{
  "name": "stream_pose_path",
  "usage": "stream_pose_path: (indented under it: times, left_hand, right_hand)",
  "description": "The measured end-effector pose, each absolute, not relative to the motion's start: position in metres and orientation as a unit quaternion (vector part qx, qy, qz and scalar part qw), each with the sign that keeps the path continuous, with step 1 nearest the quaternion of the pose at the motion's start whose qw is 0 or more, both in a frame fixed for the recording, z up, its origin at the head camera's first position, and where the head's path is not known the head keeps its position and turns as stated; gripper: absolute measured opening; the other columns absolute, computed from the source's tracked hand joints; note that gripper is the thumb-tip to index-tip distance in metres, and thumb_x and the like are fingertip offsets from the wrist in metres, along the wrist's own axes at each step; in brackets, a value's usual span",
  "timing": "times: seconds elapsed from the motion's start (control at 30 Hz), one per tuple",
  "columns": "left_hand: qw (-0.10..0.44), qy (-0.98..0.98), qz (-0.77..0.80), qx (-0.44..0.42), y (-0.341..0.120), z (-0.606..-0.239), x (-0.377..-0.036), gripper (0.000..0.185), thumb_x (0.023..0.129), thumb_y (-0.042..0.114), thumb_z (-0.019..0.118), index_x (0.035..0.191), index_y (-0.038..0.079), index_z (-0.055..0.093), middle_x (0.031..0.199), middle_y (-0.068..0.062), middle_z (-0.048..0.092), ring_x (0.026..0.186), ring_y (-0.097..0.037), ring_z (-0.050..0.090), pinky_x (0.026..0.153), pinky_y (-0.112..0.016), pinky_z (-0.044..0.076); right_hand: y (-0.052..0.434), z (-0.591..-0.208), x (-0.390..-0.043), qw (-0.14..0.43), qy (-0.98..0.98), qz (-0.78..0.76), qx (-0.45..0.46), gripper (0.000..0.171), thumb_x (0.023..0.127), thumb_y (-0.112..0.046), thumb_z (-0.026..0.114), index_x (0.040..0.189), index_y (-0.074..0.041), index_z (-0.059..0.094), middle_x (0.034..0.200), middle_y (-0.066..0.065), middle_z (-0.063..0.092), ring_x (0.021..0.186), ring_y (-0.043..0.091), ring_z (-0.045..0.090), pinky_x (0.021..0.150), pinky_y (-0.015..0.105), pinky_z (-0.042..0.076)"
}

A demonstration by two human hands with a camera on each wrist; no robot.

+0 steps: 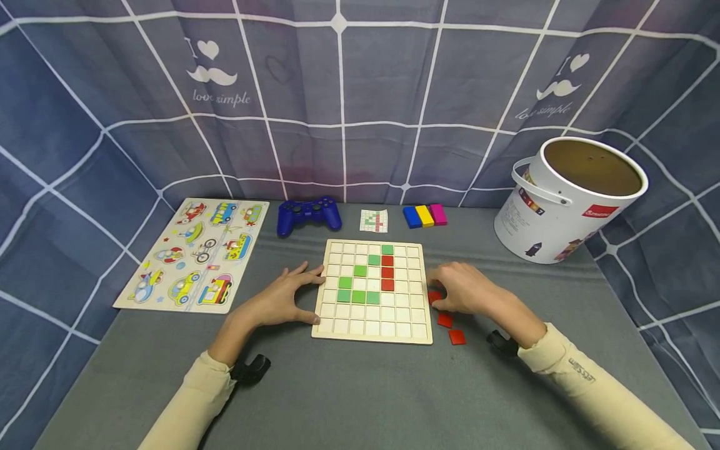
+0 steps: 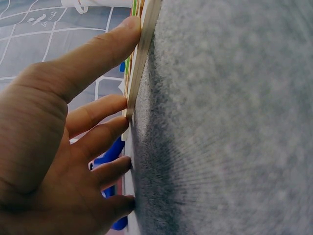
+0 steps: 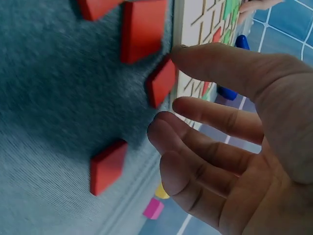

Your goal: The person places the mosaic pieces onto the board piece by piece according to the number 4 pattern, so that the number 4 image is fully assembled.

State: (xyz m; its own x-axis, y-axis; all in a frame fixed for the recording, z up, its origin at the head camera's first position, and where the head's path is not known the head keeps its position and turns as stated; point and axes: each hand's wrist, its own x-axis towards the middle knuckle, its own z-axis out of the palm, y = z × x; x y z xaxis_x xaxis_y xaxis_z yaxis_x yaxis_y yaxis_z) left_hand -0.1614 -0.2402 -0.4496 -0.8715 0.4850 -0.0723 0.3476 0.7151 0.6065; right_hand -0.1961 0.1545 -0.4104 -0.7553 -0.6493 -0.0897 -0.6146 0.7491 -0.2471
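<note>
**Hands at grid board, red tiles loose**

Left hand [image 1: 281, 300] spread, fingertips and thumb pressed against left edge of wooden grid board [image 1: 374, 320], gripping nothing. Right hand [image 1: 464, 287] relaxed, fingers apart, hovering over red tiles [image 1: 445, 320] on grey mat just right of board; thumb tip at one tile, none held. Green and red tiles seated in board.

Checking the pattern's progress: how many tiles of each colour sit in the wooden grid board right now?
Green square tiles: 7
Red square tiles: 3
Total in the wooden grid board: 10
</note>
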Motion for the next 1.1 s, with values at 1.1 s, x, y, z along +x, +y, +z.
stream_pose_path:
  times: [1.1]
  left_hand:
    - [0.115,0.918,0.302,0.231,-0.241,-0.449,-0.163,0.087,0.071,0.035,0.092,0.145,0.010,0.054,0.162,0.001,0.030,0.151,-0.035,0.012,0.118,-0.062,0.000]
  right_hand:
    - [0.091,-0.426,-0.190,0.019,0.905,-0.150,-0.399,0.013,0.081,-0.016,0.077,0.091,-0.014,0.069,0.078,-0.003,0.057,0.065,0.009,0.047,0.056,0.026,0.041]
